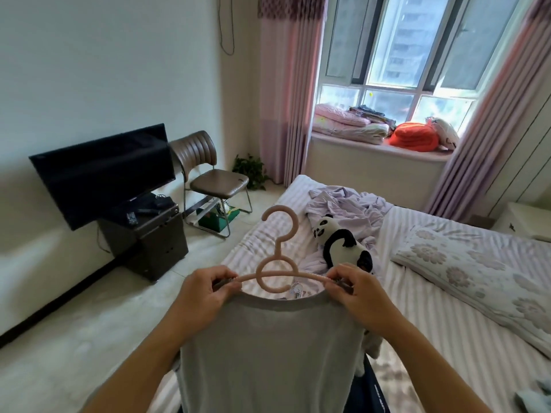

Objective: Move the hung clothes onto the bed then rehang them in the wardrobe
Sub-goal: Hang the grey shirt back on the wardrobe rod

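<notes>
Nearest the camera, a grey top (268, 347) hangs from a pink hanger (275, 260), held up over the near edge of the bed (417, 281). The left hand (205, 296) and right hand (357, 293) each pinch a shoulder of the top against a hanger arm, fingers (222, 283) curled tight. The garment appears to be being seated for rehanging; next it must be carried to the wardrobe, out of view. Beyond lie a toy panda (343, 245) and a crumpled lilac garment (346, 204).

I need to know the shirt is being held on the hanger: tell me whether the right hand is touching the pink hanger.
Touching. The head view shows the right hand pinching the grey shirt's shoulder over the pink hanger's right arm end.
</notes>
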### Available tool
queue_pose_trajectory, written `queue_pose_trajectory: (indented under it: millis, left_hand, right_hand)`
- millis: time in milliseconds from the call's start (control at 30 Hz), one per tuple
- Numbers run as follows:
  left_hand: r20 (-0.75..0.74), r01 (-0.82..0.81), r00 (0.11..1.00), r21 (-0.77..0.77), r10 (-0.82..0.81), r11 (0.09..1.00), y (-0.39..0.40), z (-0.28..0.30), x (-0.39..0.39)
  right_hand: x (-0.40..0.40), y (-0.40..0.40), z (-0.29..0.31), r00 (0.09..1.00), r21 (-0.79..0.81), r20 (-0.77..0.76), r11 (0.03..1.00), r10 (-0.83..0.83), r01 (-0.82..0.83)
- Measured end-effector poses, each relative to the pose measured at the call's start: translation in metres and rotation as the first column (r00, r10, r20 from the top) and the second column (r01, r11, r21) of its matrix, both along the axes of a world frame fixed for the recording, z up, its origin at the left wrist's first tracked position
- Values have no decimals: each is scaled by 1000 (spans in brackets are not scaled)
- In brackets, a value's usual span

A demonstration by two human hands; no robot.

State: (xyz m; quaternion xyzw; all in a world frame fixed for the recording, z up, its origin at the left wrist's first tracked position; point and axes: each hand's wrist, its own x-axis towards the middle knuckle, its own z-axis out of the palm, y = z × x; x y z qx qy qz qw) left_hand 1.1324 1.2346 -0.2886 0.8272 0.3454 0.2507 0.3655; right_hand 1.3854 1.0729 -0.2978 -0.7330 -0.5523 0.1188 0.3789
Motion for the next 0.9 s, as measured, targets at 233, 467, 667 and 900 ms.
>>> queue_pose_trajectory:
  millis: [233, 467, 667, 900]
  left_hand:
    - [-1, -111, 994, 131, 112, 985, -87, 36, -50]
    - [45, -272, 962, 181, 268, 945, -178, 63, -102]
    - [37, -444, 890, 301, 455, 844, -223, 81, -148]
    - [28, -558, 818, 276, 574, 782, -277, 103, -236]
  right_hand:
    - [-24, -41, 33, 981, 5, 101, 986, 167, -168]
    - [-70, -79, 66, 943, 9, 137, 951, 304, -308]
    - [-130, -96, 87, 879, 37, 220, 896, 424, -441]
    - [-214, -108, 112, 804, 83, 247, 815, 540, -573]
